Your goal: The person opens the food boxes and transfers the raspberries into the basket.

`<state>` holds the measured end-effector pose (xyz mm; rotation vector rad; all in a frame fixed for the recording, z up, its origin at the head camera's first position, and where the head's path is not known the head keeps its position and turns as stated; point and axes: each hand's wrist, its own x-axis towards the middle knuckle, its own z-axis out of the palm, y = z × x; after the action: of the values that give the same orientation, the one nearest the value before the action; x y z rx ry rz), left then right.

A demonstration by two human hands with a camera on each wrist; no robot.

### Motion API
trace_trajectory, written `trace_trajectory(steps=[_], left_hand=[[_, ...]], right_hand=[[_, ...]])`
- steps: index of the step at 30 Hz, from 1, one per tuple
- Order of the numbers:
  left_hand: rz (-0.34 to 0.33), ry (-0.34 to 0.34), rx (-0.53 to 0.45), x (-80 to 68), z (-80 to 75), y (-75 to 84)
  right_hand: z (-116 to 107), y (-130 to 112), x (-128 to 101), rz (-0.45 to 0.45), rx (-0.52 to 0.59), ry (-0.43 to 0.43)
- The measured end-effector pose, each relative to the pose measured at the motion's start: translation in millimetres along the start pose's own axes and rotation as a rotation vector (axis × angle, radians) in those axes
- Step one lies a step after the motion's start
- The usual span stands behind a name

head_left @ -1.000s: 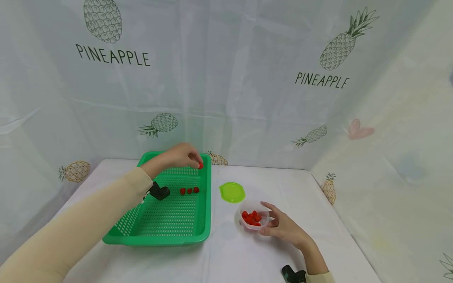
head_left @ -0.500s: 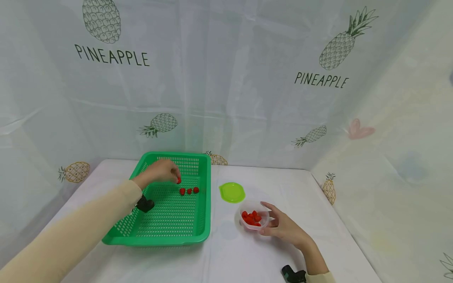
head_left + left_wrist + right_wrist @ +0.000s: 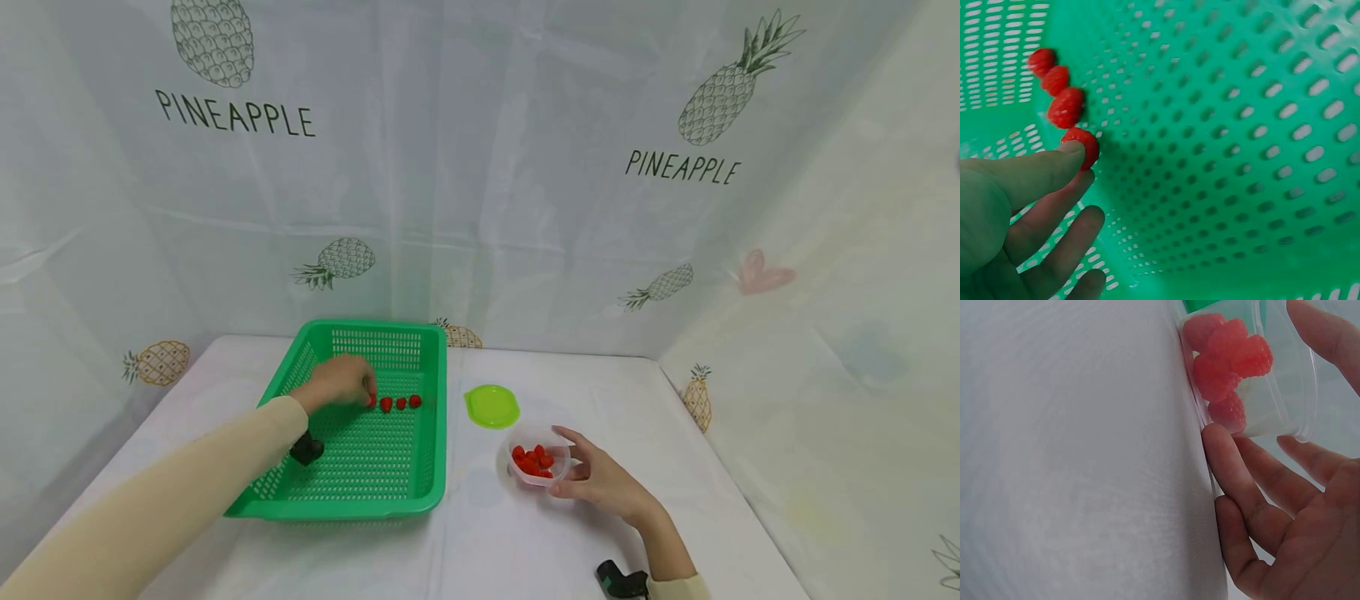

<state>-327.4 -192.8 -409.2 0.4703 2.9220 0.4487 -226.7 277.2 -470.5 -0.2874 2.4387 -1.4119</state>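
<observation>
A green perforated basket (image 3: pixel 442 417) (image 3: pixel 1241 156) stands on the white table. My left hand (image 3: pixel 341 385) (image 3: pixel 1022 206) reaches down to its floor. Thumb and forefinger pinch a red raspberry (image 3: pixel 371 401) (image 3: pixel 1085 145) that sits at the left end of a row of three raspberries (image 3: pixel 401 403) (image 3: pixel 1057 81). To the right of the basket, my right hand (image 3: pixel 603 483) (image 3: pixel 1272 512) holds a clear plastic cup (image 3: pixel 534 430) (image 3: pixel 1285 381), with the fingers along its side and the thumb over its rim. Several raspberries (image 3: pixel 534 462) (image 3: pixel 1225 356) fill the cup.
A round lime-green lid (image 3: pixel 492 407) lies on the table between basket and cup. A pale curtain printed with pineapples closes off the back and right sides. White cloth (image 3: pixel 525 542) covers the table in front of the basket and cup.
My left hand came down from the basket's far right rim to the floor and carried the raspberry to the left end of the row. The right hand and cup stayed put.
</observation>
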Motion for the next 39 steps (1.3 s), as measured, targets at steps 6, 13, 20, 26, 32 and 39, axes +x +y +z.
trace_trajectory(steps=[6,13,20,26,32,39], left_hand=[[-0.017,-0.007,-0.009,2.2,4.1,0.1],[0.037,-0.01,-0.075,1.2,-7.4,3.4],[0.095,0.055,-0.153,0.4,-29.1,26.1],[0.182,0.09,-0.197,2.0,-42.4,66.7],[0.268,0.045,-0.237,6.3,-45.4,114.5],[0.353,0.02,-0.27,14.5,-40.9,172.5]], right_hand=[[-0.4,0.5,-0.1,-0.001,0.004,-0.002],[-0.6,2.3,-0.3,-0.004,0.01,-0.005],[-1.2,0.1,0.0,-0.005,0.006,-0.009],[-2.0,-2.4,0.4,-0.006,-0.014,-0.002],[-1.5,-1.9,0.7,-0.004,-0.006,-0.004],[-0.5,-0.5,0.1,0.001,0.01,-0.014]])
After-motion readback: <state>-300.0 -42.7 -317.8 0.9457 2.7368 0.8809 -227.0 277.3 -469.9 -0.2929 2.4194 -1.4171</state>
